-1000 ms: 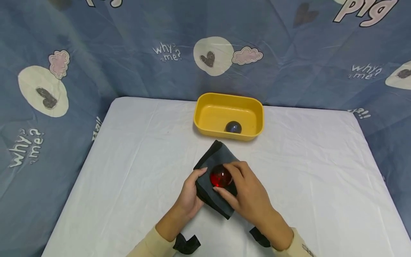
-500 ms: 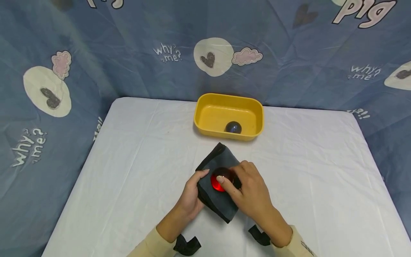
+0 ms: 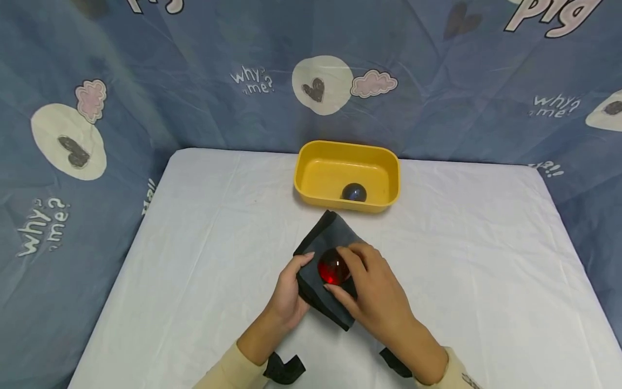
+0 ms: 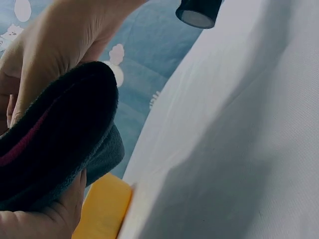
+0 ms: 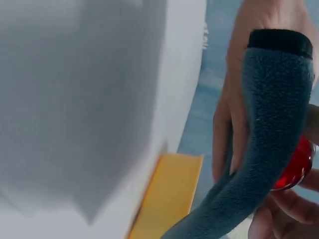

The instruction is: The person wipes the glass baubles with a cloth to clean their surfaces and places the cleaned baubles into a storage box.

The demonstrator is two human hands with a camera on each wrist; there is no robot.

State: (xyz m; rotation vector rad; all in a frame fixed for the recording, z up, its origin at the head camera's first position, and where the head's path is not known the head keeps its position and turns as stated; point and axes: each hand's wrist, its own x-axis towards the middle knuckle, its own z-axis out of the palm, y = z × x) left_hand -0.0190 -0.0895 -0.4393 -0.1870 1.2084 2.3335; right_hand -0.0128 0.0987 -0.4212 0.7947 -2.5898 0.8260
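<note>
My left hand (image 3: 288,297) grips a folded dark blue-grey cloth (image 3: 313,286) with black edging, its thumb lying on top near the left edge. On the cloth's upper face sits a clear red ball (image 3: 332,267), glossy like glass. My right hand (image 3: 381,297) pinches that ball between thumb and fingers from the right. In the left wrist view the cloth (image 4: 60,134) shows its thick folded side and hides much of both hands, and the ball is out of sight. The right wrist view shows the red ball (image 5: 297,164) partly behind the cloth (image 5: 274,109).
A yellow rectangular tub (image 3: 311,167) stands at the table's far edge, with a dark blue ball (image 3: 354,192) inside. White cloth covers the table (image 3: 218,243). A blue printed curtain (image 3: 194,70) hangs behind. Black straps (image 3: 284,370) show by the wrists.
Half a second ago my right thumb lay over the ball; now it is at the ball's lower edge. Cloth and ball shifted slightly down and right, then back.
</note>
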